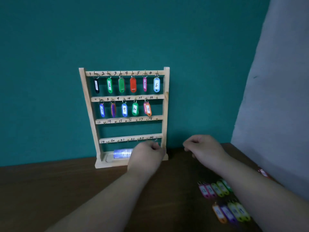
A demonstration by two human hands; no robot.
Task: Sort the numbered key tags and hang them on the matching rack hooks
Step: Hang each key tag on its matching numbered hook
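Blurrily, left hand [147,155] curled at rack [166,84] bottom row, grip hidden, right hand [203,148] curled, contents unclear

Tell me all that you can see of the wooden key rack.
The rack is pale bare wood: two posts, four crossbars with small hooks and handwritten numbers 1 to 24, and a base tray holding a bluish container. It stands upright on the brown table before the teal wall. Tags hang from the top two bars. The left hand is at hook 24.
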